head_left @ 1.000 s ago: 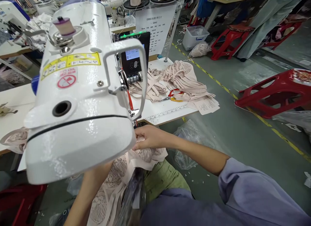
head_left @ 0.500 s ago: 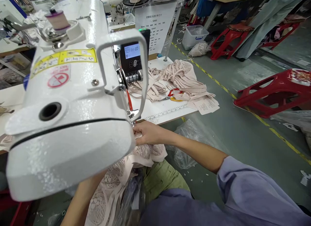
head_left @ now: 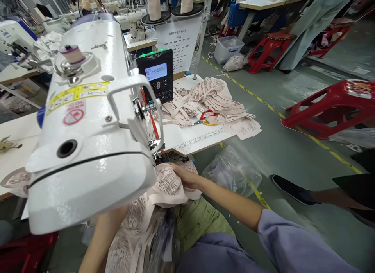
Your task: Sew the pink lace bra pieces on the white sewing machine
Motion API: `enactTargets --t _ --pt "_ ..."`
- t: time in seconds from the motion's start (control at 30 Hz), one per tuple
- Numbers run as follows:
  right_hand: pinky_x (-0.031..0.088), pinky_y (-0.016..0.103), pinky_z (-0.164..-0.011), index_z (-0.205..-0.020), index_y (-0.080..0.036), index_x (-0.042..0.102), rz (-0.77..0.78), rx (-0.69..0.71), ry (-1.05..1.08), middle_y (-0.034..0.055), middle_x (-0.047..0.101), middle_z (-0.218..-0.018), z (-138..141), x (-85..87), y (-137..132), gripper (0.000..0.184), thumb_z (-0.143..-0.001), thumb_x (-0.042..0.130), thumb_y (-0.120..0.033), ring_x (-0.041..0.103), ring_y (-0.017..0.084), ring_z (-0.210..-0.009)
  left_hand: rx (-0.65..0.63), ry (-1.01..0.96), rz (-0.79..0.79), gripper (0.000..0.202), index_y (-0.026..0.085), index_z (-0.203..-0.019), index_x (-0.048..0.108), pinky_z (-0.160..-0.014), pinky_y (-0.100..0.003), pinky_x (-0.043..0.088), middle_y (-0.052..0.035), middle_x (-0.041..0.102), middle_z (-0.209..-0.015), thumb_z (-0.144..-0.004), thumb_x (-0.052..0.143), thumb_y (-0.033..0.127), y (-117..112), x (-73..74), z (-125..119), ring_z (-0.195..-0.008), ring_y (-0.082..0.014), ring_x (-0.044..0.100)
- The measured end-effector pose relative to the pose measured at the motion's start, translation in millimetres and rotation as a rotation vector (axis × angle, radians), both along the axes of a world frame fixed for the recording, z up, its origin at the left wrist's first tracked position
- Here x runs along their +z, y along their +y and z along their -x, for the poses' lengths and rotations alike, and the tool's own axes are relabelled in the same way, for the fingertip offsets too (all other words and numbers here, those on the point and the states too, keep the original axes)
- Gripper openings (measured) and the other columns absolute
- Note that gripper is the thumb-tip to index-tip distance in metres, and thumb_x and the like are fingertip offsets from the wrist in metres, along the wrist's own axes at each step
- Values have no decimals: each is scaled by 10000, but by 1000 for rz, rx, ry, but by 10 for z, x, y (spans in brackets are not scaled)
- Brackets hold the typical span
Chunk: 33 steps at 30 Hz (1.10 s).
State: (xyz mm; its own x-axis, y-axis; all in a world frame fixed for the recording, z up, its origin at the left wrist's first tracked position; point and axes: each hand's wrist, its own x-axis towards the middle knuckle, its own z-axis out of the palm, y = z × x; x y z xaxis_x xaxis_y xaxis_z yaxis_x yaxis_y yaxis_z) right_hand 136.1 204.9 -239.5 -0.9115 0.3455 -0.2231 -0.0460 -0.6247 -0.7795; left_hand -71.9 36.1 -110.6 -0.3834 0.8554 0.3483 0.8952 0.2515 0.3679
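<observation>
The pink lace fabric is bunched under the front of the white sewing machine and is pressed down by the right hand, whose fingers are laid close together on it; whether the cloth is pinched cannot be told. The left forearm is raised beneath the machine head, by which the left hand is hidden, so its state cannot be told. Beyond the right hand a control panel, a heap of pink straps and scissors are seen on the white table. To the right of that hand, a plastic bag and a red stool are seen on the floor.
</observation>
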Motion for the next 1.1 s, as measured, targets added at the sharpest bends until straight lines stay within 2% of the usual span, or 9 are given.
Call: enactTargets --t 0.1,0.27,0.53,0.67,0.77,0.83,0.93,1.0,1.1 --pt "524 431 -946 -1228 -162 567 146 121 26 167 665 -1198 -124 -202 -87 855 -651 706 -777 642 291 -1121 -34 -27 65 266 228 -615 538 -817 -414 527 -66 582 -575 -806 593 405 55 42 -38 -768 -292 625" --pt "572 388 -894 -1225 -136 570 245 90 57 156 716 -1120 -342 -160 7 729 -629 880 -419 719 267 -982 -45 -100 72 311 243 -595 531 -788 -390 525 -39 527 -534 -843 540 430 171 127 -147 -722 -266 611" --pt "588 274 -798 -1163 -164 612 268 -137 159 79 748 -1019 -582 174 239 585 -652 880 -259 730 176 -848 -5 -114 150 263 245 -632 598 -667 -352 512 -25 501 -497 -859 524 355 34 198 -181 -664 -258 614" --pt "569 214 -719 -1002 -141 679 233 -260 145 42 747 -845 -639 449 321 379 -689 858 -261 704 127 -714 136 6 10 200 206 -923 632 -753 -359 530 -82 648 -802 -906 525 374 -161 311 -372 -944 -284 653" --pt "544 193 -672 -899 -144 710 184 -302 137 15 728 -749 -650 715 267 349 -650 883 -315 671 107 -647 34 90 -162 179 196 -1069 577 -799 -325 537 -107 647 -1022 -908 560 273 -294 460 -727 -1022 -240 636" --pt "511 179 -623 -856 -162 723 72 -276 132 -10 714 -715 -629 929 132 304 -672 865 -359 639 91 -607 -182 111 -270 240 202 -1101 561 -835 -300 546 -98 645 -1067 -867 599 166 -325 528 -994 -1024 -205 638" --pt "473 192 -619 -848 -168 746 -350 9 130 -9 710 -731 -555 1274 -168 176 -786 771 -331 624 104 -636 -395 113 -323 427 166 -1229 533 -950 -377 543 -152 641 -1199 -820 653 143 -270 520 -1272 -1170 -257 604" --pt "470 208 -667 -866 -159 757 -628 238 126 10 713 -761 -489 1454 -343 142 -859 683 -280 643 127 -709 -417 69 -215 552 129 -1314 494 -948 -432 547 -191 645 -1237 -821 687 286 -214 461 -1304 -1182 -305 605" --pt "469 219 -722 -908 -154 760 -766 325 112 32 729 -828 -383 1536 -438 201 -908 609 -287 663 148 -786 -354 -176 63 473 184 -1195 600 -676 -333 574 -97 740 -964 -808 679 445 -182 373 -1141 -824 -237 700"
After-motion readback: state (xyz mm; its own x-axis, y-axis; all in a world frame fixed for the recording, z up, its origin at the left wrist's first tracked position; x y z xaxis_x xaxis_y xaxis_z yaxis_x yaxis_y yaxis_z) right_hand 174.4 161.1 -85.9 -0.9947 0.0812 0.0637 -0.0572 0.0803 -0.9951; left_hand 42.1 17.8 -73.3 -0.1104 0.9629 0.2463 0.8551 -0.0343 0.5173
